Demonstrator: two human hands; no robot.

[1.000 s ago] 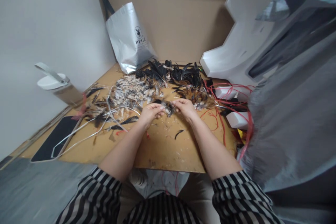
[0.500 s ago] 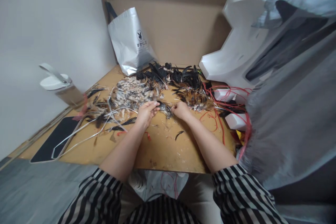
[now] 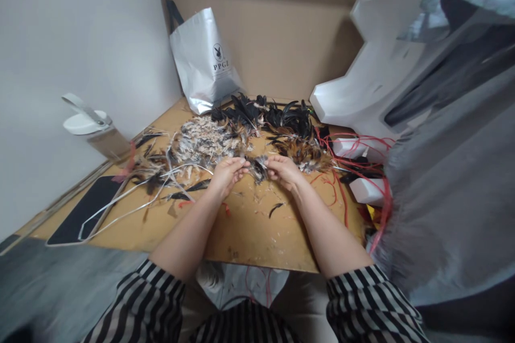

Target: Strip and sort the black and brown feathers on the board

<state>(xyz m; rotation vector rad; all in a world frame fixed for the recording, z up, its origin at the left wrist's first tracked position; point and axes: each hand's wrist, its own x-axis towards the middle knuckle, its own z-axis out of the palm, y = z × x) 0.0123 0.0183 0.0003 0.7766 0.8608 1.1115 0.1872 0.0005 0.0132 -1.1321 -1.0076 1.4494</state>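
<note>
My left hand point(image 3: 230, 174) is pinched closed at the left of a small clump of dark grey feathers point(image 3: 257, 170) on the table. What lies between its fingertips is too small to make out. From the other side, my right hand point(image 3: 282, 171) pinches a greyish feather at the clump's edge. To the left spreads a big pile of pale, mottled feathers point(image 3: 205, 142). Brown feathers point(image 3: 303, 153) lie just beyond my right hand, with black feathers point(image 3: 287, 118) behind them. A single curved dark feather point(image 3: 276, 209) rests nearer the front.
A silver bag point(image 3: 205, 67) leans against the cardboard point(image 3: 289, 37) at the back. On the left are a lidded cup point(image 3: 96, 128), a dark phone-like slab point(image 3: 84, 214) and white strips point(image 3: 137, 201). Red strings point(image 3: 341, 193), white blocks point(image 3: 368, 192) and grey cloth point(image 3: 454, 182) occupy the right.
My right hand has turned and its fingers now extend more toward the left hand, at the grey clump. My left hand stays pinched. The view has shifted slightly.
</note>
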